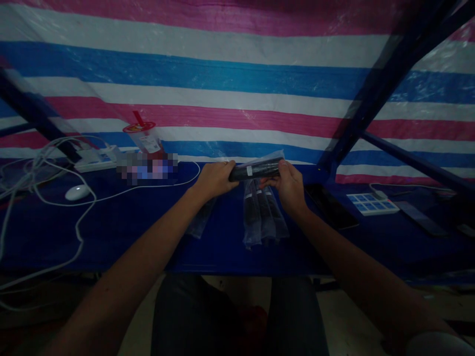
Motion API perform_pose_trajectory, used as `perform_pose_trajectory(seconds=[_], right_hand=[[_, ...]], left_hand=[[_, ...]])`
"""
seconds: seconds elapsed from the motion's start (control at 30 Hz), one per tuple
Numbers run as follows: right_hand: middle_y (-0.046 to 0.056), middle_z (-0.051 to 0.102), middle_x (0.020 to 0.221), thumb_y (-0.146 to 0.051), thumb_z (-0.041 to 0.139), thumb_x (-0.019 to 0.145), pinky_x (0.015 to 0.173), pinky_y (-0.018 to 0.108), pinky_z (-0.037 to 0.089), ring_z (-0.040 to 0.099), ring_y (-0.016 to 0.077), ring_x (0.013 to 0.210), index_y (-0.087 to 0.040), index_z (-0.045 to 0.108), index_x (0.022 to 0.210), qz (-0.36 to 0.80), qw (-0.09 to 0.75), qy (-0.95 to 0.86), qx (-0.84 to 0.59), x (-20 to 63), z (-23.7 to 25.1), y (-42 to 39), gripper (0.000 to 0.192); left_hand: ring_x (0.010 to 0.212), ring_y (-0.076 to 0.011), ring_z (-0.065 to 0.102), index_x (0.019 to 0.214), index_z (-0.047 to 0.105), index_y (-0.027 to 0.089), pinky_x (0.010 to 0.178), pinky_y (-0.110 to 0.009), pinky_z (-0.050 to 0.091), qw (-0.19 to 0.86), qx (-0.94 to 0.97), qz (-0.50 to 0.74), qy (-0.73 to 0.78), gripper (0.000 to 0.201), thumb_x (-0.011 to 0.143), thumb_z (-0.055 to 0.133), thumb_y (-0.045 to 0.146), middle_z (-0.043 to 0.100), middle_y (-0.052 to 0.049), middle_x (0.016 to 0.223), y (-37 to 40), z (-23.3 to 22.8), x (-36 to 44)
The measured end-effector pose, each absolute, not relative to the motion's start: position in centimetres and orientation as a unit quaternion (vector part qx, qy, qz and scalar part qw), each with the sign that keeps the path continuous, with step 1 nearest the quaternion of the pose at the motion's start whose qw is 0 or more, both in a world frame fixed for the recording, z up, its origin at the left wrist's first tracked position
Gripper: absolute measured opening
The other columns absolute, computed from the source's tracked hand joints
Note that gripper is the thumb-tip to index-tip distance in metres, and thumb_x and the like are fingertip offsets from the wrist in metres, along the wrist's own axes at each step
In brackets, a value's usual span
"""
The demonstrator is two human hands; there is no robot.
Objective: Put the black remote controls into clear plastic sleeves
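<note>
A long black item [258, 171] with a small white label is held level above the table, a clear plastic bag around at least part of it. My left hand [216, 179] is closed on its left end. With thumb and fingers, my right hand [290, 187] grips the right end, where the clear plastic sticks up. Below lie several similar black items in clear bags [262, 217], side by side. Another clear bag [200, 218] with something dark in it rests partly behind my left forearm. The exact kind of these items cannot be made out.
The blue table [226, 252] also bears a lidded drink cup [148, 141], a white mouse [77, 192], tangled white cables [79, 227] and a power strip [98, 160] at left. At right are a dark tablet-like slab [331, 206], another power strip [373, 203] and a phone [421, 218].
</note>
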State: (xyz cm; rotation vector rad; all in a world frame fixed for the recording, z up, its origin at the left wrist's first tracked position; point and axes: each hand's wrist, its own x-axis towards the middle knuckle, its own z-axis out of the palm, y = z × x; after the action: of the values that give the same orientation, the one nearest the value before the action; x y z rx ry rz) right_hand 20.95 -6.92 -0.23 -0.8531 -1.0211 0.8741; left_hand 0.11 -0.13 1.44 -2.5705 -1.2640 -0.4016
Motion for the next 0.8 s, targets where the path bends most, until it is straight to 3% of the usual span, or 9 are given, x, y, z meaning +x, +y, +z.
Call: perform_pose_trajectory(seconds=[0.23,0.5,0.8], right_hand=[[0.005,0.065,0.076,-0.055,0.053,0.095,0.059,0.036,0.063,0.068,0.0186,0.065,-0.021,0.06,0.088,0.381,0.675,-0.485,-0.405,20.4,0.3,-6.7,0.036],[0.003,0.062,0.068,-0.064,0.053,0.092,0.058,0.033,0.062,0.07,0.0204,0.067,-0.02,0.061,0.084,0.315,0.64,-0.548,-0.437,19.0,4.5,-6.3,0.045],[-0.002,0.056,0.064,-0.06,0.059,0.091,0.054,0.025,0.059,0.069,0.0156,0.066,-0.02,0.062,0.089,0.348,0.675,-0.538,-0.365,18.2,7.4,-5.5,0.04]], left_hand=[[0.097,-0.0305,0.068,0.115,0.061,0.017,0.076,-0.038,0.046,0.123,-0.864,-0.16,-0.461,0.04,0.088,0.059,0.046,0.072,-0.015,0.106,0.3,0.6,-1.5],[0.091,-0.0291,0.07,0.104,0.062,0.02,0.073,-0.036,0.047,0.063,-0.826,-0.242,-0.506,0.039,0.085,0.06,0.054,0.074,-0.012,0.1,0.3,-0.1,-1.5],[0.08,-0.0243,0.068,0.095,0.062,0.021,0.068,-0.033,0.046,-0.029,-0.801,-0.344,-0.489,0.032,0.082,0.066,0.05,0.072,-0.007,0.086,0.9,-1.1,-2.2]])
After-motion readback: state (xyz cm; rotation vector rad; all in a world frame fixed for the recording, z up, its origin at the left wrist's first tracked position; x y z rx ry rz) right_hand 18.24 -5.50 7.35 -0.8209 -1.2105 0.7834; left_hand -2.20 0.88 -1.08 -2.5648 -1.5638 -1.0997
